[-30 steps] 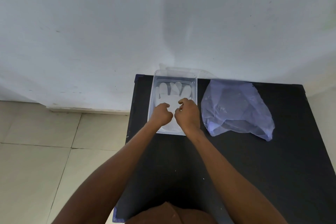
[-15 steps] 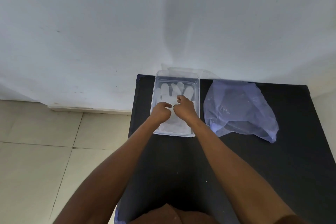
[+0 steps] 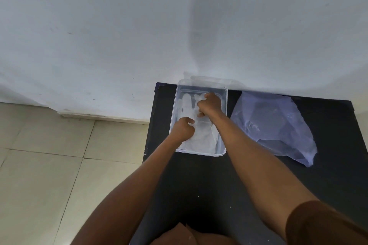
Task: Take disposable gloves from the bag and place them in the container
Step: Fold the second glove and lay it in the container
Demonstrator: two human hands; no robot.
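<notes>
We see the disposable gloves point(image 3: 201, 135) as thin, milky-white, translucent film, lying flat w/ the finger ends pointing toward the wall point(image 3: 119, 26) and the cuff end toward us. They sit inside the container point(image 3: 224, 93), covering most of its floor; how many layers there are, we can't tell.

The container is a clear rectangular plastic tray at the far left part of the black table point(image 3: 199, 181), its far edge up against the wall. A second clear piece, maybe a lid point(image 3: 211, 79), leans behind it at the wall. Nothing but gloves shows in the tray.

The bag point(image 3: 278, 127) is pale bluish-lilac, see-through, crumpled and lying flat on the table just right of the container, apart from both hands. Contents: can't make out.

Our left hand point(image 3: 183, 128) is in the tray's near-left part, fingers curled in and pressing on or pinching the glove film at its middle. Our right hand point(image 3: 210, 104) reaches further in, toward the far half, knuckles up, fingers bent down onto the glove's finger section; it looks like it's gripping the film, tho the fingertips are hidden under the hand, so pinch vs. press isn't certain. A brown sleeve point(image 3: 322, 223) shows on the right arm at the bottom corner. Tiled floor point(image 3: 49, 165) lies left of the table.
</notes>
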